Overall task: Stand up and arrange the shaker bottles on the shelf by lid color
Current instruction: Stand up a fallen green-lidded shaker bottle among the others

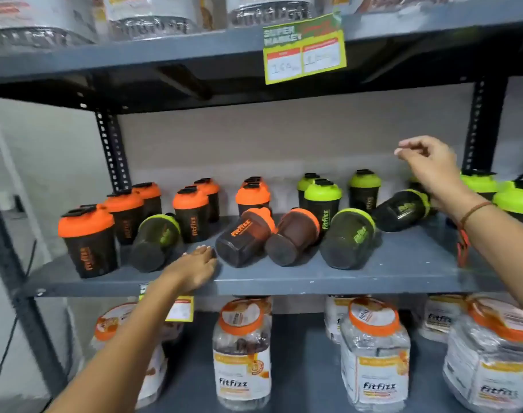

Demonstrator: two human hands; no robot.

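Here, five shakers lie tipped on the shelf [403, 263], bases toward the front edge. Left hand [194, 265] rests flat and empty on the shelf between a green-lid shaker [156, 241] and an orange-lid shaker [245, 236], touching neither. Right hand [430, 168] hovers loosely curled, empty, over the far-right fallen shaker [400, 210].

A dark grey metal shelving unit [314, 281] filled the view, its perforated uprights [112, 150] bolted at the back corners. Behind it ran a plain pale wall [284, 135], evenly lit. A green and yellow price tag [304, 53] hung from the upper shelf's edge [135, 59]. Clear jars with orange lids [242, 350] stood on the lower shelf, and more containers [153, 16] lined the top one.
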